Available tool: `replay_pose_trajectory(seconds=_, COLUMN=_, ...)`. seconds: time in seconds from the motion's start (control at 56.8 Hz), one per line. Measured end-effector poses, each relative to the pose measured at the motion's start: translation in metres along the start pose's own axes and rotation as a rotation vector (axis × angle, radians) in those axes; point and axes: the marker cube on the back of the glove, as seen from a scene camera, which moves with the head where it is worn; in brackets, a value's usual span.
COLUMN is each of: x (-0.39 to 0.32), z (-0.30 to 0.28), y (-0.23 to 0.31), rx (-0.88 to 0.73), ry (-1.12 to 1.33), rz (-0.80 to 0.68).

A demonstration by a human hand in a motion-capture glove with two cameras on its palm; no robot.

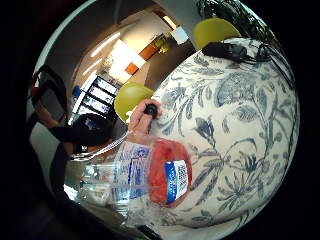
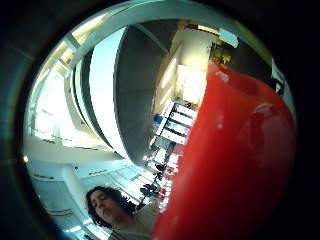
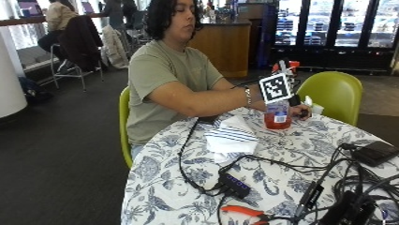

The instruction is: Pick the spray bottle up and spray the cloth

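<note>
Spray bottle (image 3: 277, 112), clear with red liquid low in its body and a red head, standing or held just at the blue-flowered surface (image 3: 187, 197), near the far edge by a green chair (image 3: 333, 91). Right hand (image 3: 288, 96) at the bottle's upper part, mostly hidden behind gear; in the thumb side palm view the red head (image 2: 235, 165) fills the frame close against the palm, so likely grasped, though curl of the fingers not visible and cannot be told. Bare left hand (image 1: 142, 116) just behind the bottle (image 1: 150, 175) in the little finger side view, holding a small dark object. Striped white cloth (image 3: 229, 136) lying flat on the surface, near the bottle on the person's side, apart from it. Black cables and a small hub (image 3: 235, 183) nearer the camera, orange-handled pliers (image 3: 246, 212) at the near edge. Step in hand, by judgement: picking up. Next calls for lifting, turning the nozzle toward the cloth, then squeezing the trigger.
</note>
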Motion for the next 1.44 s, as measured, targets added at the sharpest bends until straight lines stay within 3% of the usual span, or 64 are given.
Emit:
replay_pose_trajectory(seconds=0.141, x=0.008, z=0.007, y=-0.008, rx=0.002, ry=0.020, rz=-0.005)
replay_pose_trajectory(seconds=0.264, x=0.013, z=0.007, y=0.002, rx=-0.098, ry=0.008, rz=0.008)
replay_pose_trajectory(seconds=0.352, x=0.026, z=0.003, y=0.017, rx=-0.176, ry=0.094, rz=0.060)
replay_pose_trajectory(seconds=0.458, x=0.021, z=-0.013, y=0.019, rx=-0.159, ry=0.085, rz=0.140)
replay_pose_trajectory(seconds=0.775, x=-0.006, z=-0.075, y=0.100, rx=-0.279, ry=0.512, rz=0.097)
replay_pose_trajectory(seconds=1.021, x=-0.037, z=-0.096, y=0.134, rx=-0.418, ry=0.859, rz=0.066)
replay_pose_trajectory(seconds=1.285, x=-0.074, z=-0.096, y=0.147, rx=-0.417, ry=1.070, rz=-0.092)
replay_pose_trajectory(seconds=1.444, x=-0.076, z=-0.101, y=0.151, rx=-0.379, ry=1.181, rz=-0.039)
